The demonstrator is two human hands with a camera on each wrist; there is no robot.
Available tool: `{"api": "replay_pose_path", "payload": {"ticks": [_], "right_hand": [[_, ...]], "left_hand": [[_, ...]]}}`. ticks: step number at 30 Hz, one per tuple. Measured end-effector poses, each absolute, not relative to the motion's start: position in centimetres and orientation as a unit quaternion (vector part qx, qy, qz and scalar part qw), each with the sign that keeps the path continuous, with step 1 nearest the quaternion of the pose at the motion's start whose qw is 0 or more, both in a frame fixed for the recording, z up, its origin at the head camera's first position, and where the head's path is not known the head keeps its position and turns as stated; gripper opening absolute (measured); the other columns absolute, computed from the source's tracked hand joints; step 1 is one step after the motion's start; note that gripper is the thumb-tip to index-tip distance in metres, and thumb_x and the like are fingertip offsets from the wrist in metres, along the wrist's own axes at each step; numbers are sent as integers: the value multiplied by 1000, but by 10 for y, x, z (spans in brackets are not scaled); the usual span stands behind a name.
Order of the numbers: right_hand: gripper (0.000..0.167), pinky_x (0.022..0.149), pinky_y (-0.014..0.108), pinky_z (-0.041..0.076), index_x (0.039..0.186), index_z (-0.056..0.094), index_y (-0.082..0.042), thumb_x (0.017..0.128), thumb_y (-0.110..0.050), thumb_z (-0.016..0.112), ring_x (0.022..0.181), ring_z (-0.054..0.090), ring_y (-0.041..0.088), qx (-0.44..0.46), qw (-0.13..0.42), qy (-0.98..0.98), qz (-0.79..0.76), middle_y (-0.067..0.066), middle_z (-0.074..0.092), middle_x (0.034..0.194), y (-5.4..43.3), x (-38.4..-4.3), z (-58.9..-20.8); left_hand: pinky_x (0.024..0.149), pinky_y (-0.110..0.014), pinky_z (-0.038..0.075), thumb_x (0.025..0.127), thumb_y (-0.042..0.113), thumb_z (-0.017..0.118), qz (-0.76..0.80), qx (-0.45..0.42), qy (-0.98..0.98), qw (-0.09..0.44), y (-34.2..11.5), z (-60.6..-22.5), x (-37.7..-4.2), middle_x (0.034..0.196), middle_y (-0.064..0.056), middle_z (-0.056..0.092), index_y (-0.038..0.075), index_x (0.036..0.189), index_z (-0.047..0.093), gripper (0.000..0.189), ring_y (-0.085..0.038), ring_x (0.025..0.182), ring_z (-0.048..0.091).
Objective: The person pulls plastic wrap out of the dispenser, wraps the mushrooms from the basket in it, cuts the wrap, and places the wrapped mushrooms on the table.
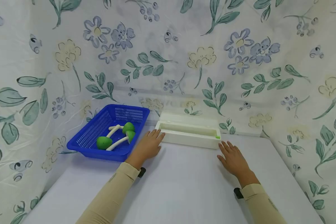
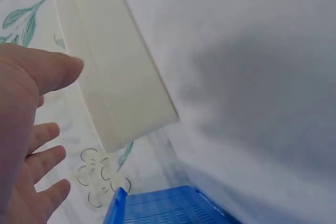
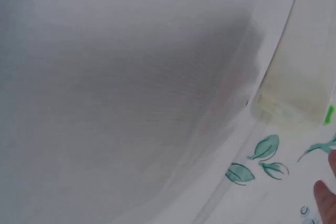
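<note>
A long cream-white box (image 1: 189, 140) stands at the back of the table, its top raised behind a long hollow. A small green tab (image 1: 217, 137) sits at its right front corner. My left hand (image 1: 149, 145) is at the box's left end, fingers spread and holding nothing; in the left wrist view the thumb (image 2: 65, 70) overlaps the box's side. Beyond the right end, my right hand (image 1: 233, 158) reaches forward with loosely extended fingers, tips close to the corner. Only a few of its fingertips (image 3: 324, 198) show in the right wrist view.
Left of the box, a blue plastic basket (image 1: 100, 154) holds several mushroom-like pieces with green heads (image 1: 104, 142) and white stems. A white cloth covers the table (image 1: 190, 186). Flower-patterned fabric (image 1: 168, 46) hangs behind and at the sides.
</note>
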State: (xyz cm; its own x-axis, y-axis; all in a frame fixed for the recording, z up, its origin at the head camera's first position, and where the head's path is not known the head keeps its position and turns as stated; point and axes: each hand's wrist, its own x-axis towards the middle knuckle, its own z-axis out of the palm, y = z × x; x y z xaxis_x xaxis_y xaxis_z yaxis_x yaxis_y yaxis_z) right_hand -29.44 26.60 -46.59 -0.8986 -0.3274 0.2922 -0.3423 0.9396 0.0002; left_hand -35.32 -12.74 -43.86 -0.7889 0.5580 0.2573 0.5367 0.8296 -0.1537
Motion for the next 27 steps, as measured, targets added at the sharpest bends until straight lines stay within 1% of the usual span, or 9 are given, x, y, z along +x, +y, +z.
{"api": "replay_pose_path", "payload": {"ticks": [3,7,10,14,19,23,27], "right_hand": [[55,106,52,32,141,47,-1,94,-24,65,133,40,38,173,192,-965,40,18,46,144,259,-303,-465],[45,100,47,41,131,56,1,90,-13,70,121,53,36,185,256,-946,65,18,58,130,249,-314,-472],[38,95,44,46,123,61,1,88,-8,72,113,58,34,205,306,-926,79,17,64,121,245,-323,-475],[32,89,43,49,115,65,1,84,-3,74,104,60,34,230,348,-904,92,16,65,110,243,-336,-471],[29,86,42,50,110,66,1,83,-1,75,99,59,33,248,349,-899,88,14,64,105,242,-352,-461],[29,85,40,50,110,66,1,82,-3,76,98,58,31,265,332,-902,82,13,64,105,241,-360,-454],[31,87,39,49,110,65,0,82,-5,77,99,58,30,266,307,-911,67,12,63,107,244,-366,-451]], "left_hand": [[108,-55,26,91,23,66,37,-284,-941,179,-121,-434,-360,144,-22,43,5,143,44,59,-39,132,39],[105,-55,30,91,19,63,50,-279,-932,227,-114,-432,-367,134,-20,51,2,137,50,51,-37,125,45],[103,-55,34,93,17,59,57,-282,-921,263,-107,-431,-373,125,-18,57,2,132,54,42,-35,119,50],[102,-54,35,94,15,56,65,-289,-913,281,-98,-431,-385,116,-16,61,1,127,57,36,-34,113,53],[102,-52,36,97,15,56,80,-305,-909,274,-94,-434,-403,112,-15,62,3,123,57,29,-33,110,55],[100,-51,38,97,15,59,73,-321,-907,262,-96,-435,-412,108,-15,62,4,119,58,24,-33,107,56],[98,-52,39,96,19,62,67,-327,-909,252,-98,-437,-416,106,-14,62,6,114,59,23,-34,105,55]]}}
